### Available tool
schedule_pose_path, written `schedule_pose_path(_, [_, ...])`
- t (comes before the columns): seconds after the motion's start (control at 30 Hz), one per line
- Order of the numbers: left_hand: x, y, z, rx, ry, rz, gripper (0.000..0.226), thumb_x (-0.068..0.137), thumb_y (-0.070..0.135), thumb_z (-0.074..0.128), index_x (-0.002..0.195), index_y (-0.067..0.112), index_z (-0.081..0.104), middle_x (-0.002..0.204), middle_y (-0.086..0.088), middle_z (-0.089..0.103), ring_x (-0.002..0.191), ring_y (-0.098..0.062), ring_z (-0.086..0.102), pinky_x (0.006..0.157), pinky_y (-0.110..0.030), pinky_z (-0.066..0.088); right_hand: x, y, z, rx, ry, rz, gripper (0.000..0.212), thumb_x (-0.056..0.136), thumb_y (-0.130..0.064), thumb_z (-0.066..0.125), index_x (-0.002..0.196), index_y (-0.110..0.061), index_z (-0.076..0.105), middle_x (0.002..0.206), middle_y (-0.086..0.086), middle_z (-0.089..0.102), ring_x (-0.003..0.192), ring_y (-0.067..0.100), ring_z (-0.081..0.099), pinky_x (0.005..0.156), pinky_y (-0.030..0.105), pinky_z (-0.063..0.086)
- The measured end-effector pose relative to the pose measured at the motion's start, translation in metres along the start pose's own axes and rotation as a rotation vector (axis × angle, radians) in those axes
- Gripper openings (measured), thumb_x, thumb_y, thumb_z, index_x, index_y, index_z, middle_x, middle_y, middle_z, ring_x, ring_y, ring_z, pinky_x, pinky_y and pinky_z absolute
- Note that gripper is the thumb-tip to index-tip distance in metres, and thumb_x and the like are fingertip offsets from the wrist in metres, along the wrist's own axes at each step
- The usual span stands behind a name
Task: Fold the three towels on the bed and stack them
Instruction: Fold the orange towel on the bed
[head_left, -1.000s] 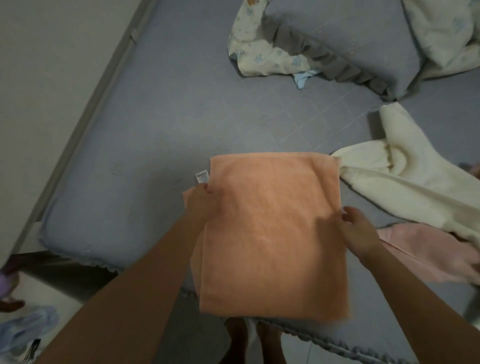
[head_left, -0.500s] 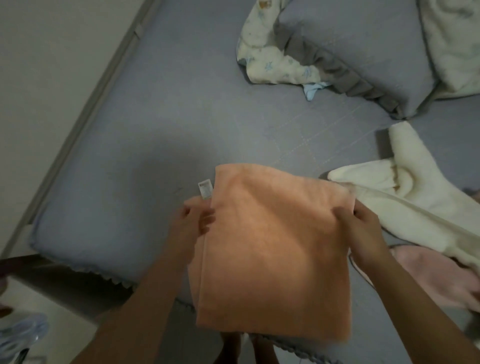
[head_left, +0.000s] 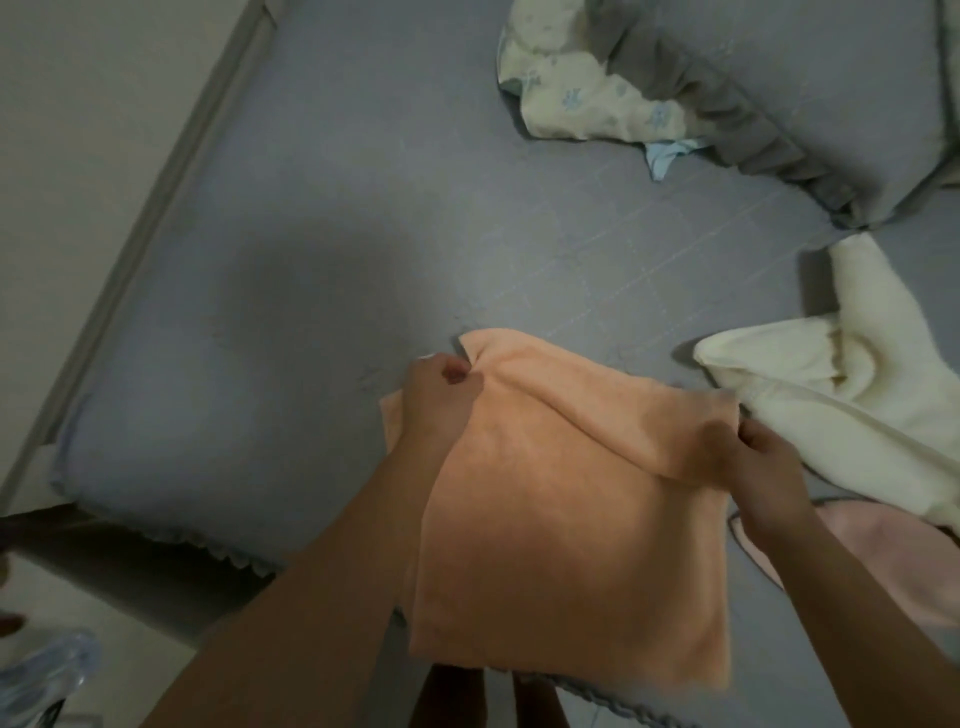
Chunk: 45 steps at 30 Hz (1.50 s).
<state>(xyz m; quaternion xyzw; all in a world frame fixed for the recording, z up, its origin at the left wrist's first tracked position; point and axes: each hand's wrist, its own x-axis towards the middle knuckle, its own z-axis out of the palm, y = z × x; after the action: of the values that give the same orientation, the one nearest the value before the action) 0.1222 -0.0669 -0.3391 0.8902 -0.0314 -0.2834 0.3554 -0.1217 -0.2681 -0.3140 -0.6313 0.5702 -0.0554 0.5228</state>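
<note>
- Here the orange towel (head_left: 571, 519) is pinched at its far corners by the left hand (head_left: 441, 395) and right hand (head_left: 763, 462), apparently so that it can be folded.
- The cream towel (head_left: 841, 395) and pink towel (head_left: 883, 561) are left unfolded on the bed (head_left: 311, 260).

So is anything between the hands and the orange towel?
No. Both hands are already pinching it: the left hand holds the far left corner of the orange towel, and the right hand holds the far right corner. Nothing visible sits between them.

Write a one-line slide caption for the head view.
Both hands, left and right, pinch the far corners of the orange towel on the bed, cream towel beside it.
</note>
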Motion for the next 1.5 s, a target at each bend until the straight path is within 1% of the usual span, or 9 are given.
schedule_pose_path(0.2, [-0.084,-0.046,-0.062,-0.359,-0.067,-0.338,0.023,0.089,0.002,0.060,0.106,0.017,0.056,0.096,-0.003,0.063,0.092,-0.025,0.062,0.081,-0.038,0.054,-0.028,-0.020,-0.016,-0.148,-0.029,0.016,0.023,0.091,-0.014,0.058,0.070,-0.005,0.057,0.062,0.006,0.057,0.060,0.020,0.048,0.058,0.035,0.035])
schedule_pose_path(0.27, [-0.093,-0.066,-0.068,-0.348,-0.118,-0.396,0.025,0.090,-0.004,0.056,0.106,0.015,0.057,0.095,-0.005,0.065,0.084,-0.020,0.063,0.065,-0.026,0.056,-0.026,-0.013,-0.012,-0.264,-0.052,0.034,0.017,0.090,-0.016,0.058,0.074,-0.014,0.061,0.071,0.003,0.065,0.066,0.019,0.057,0.059,0.032,0.039])
schedule_pose_path(0.33, [-0.082,-0.072,-0.067,-0.321,-0.200,-0.351,0.033,0.087,-0.009,0.053,0.104,0.016,0.066,0.086,-0.003,0.067,0.074,-0.017,0.062,0.056,-0.022,0.051,-0.015,-0.005,0.001,-0.344,-0.058,0.034,0.014,0.090,-0.019,0.057,0.077,-0.017,0.061,0.075,0.002,0.066,0.073,0.020,0.060,0.063,0.033,0.041])
schedule_pose_path(0.47, [-0.028,-0.071,-0.050,-0.195,-0.205,-0.248,0.014,0.088,0.004,0.066,0.101,0.005,0.069,0.094,-0.010,0.068,0.085,-0.024,0.062,0.077,-0.035,0.051,0.019,0.001,0.036,-0.378,-0.038,0.053,0.015,0.091,-0.019,0.055,0.085,-0.008,0.063,0.081,0.009,0.066,0.078,0.028,0.059,0.071,0.036,0.043])
schedule_pose_path(0.57, [0.003,-0.063,-0.045,-0.044,-0.221,-0.130,0.009,0.087,0.001,0.066,0.093,-0.002,0.071,0.089,-0.011,0.068,0.080,-0.019,0.059,0.069,-0.019,0.046,0.030,-0.001,0.053,-0.365,0.000,0.078,0.016,0.090,-0.018,0.054,0.083,-0.005,0.060,0.077,0.009,0.061,0.076,0.028,0.055,0.068,0.033,0.037])
schedule_pose_path(0.8, [0.006,-0.066,-0.073,-0.161,0.083,-0.099,0.010,0.090,0.014,0.062,0.094,0.020,0.069,0.083,0.003,0.068,0.075,-0.014,0.061,0.072,-0.030,0.050,0.014,-0.015,0.050,-0.313,0.072,0.050,0.014,0.086,-0.021,0.053,0.075,-0.012,0.055,0.070,0.003,0.061,0.064,0.013,0.051,0.059,0.031,0.039])
schedule_pose_path(1.13, [0.018,-0.078,-0.061,0.045,0.001,0.042,0.023,0.075,-0.001,0.073,0.094,0.012,0.070,0.105,-0.009,0.057,0.077,-0.007,0.057,0.080,-0.019,0.049,0.029,-0.013,0.075,-0.339,0.135,0.012,0.042,0.083,-0.033,0.061,0.113,-0.003,0.061,0.103,0.018,0.068,0.095,0.027,0.062,0.080,0.035,0.045])
schedule_pose_path(1.23, [0.026,-0.075,-0.067,0.152,-0.177,0.163,0.035,0.069,-0.001,0.076,0.100,0.011,0.067,0.104,-0.005,0.057,0.088,-0.013,0.053,0.079,-0.012,0.042,0.031,-0.023,0.075,-0.430,0.080,0.115,0.048,0.087,-0.029,0.064,0.131,-0.014,0.053,0.119,0.013,0.065,0.112,0.034,0.059,0.091,0.036,0.042])
schedule_pose_path(1.5, [0.045,-0.059,-0.093,0.281,-0.541,0.183,0.015,0.083,0.014,0.073,0.089,0.026,0.066,0.074,0.006,0.062,0.066,-0.007,0.054,0.064,-0.025,0.040,0.029,-0.037,0.058,-0.526,0.020,0.036,0.012,0.082,-0.022,0.058,0.092,-0.015,0.058,0.075,-0.002,0.058,0.078,0.023,0.055,0.066,0.029,0.034])
